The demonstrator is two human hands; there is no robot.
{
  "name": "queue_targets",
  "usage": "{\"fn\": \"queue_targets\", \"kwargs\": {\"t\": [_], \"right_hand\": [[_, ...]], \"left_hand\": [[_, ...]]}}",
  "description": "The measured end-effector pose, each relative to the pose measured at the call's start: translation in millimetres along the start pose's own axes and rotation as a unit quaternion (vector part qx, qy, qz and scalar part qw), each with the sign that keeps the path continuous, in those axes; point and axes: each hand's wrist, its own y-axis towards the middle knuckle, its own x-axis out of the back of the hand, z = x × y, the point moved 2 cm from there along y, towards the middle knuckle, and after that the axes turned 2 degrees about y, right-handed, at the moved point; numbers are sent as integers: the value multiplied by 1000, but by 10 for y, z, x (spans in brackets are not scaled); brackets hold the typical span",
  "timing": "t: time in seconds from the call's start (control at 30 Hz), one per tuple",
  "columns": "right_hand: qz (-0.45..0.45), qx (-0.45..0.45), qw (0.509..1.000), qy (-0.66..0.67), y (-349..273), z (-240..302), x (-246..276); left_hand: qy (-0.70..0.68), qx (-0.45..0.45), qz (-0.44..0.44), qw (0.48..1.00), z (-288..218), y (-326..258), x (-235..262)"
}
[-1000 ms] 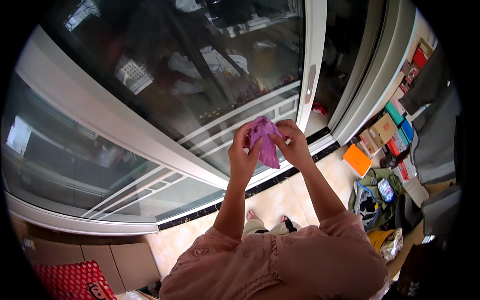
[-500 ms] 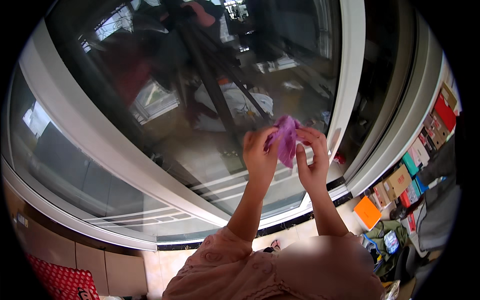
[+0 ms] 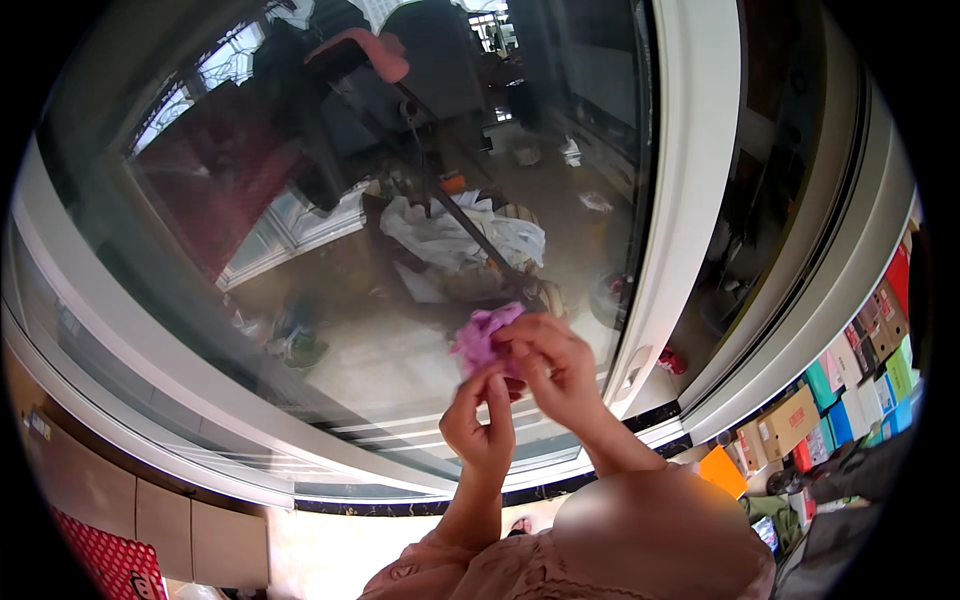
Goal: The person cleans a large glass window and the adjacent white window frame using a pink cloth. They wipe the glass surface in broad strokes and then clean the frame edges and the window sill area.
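Up front, both hands are raised before a big glass door (image 3: 400, 250), w/ a small purple cloth (image 3: 482, 338) bunched between them. Right hand (image 3: 555, 365) sits higher & to the right; its thumb and forefinger pinch the cloth's right edge, other fingers curled loosely behind. Left hand (image 3: 480, 420) is just below the cloth, fingers pressed together and pointing up, tips meeting the cloth's lower edge; whether it truly grips or only touches is hard to say, since the right hand's fingers overlap that spot. Cloth itself is crumpled, held in the air close to the glass, approx. at the pane's lower middle; can't tell if it touches the pane.

Glass reflects a dim room: a white heap (image 3: 460, 235) of fabric or bags, a dark stand w/ a reddish top (image 3: 360, 50). White door frame (image 3: 680, 200) runs upright to the right of the hands, w/ a long handle (image 3: 632, 365) near the right hand. A curved white sill (image 3: 150, 420) sweeps along the lower left.

Far right, by the floor: stacked boxes (image 3: 850, 390) in red, green, blue & brown, plus an orange box (image 3: 722, 470). Lower left corner shows a red patterned bag (image 3: 100, 560) beside pale cabinet panels (image 3: 160, 520). The person's pinkish sleeve (image 3: 480, 570) fills the bottom edge.
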Motion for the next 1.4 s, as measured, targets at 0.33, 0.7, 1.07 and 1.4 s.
{"fn": "queue_targets", "kwargs": {"t": [0.33,0.7,1.07,1.4], "right_hand": [[86,19,996,6,32,115,179],[98,-188,931,297,146,-66,-78],[34,-198,934,295,6,-167,-157],[44,-330,920,206,-718,-703,1]], "left_hand": [[64,30,-88,994,-35,128,-134],[55,-9,-46,997,196,249,32],[92,-27,5,995,321,253,152],[102,68,99,988,980,-428,204]]}}
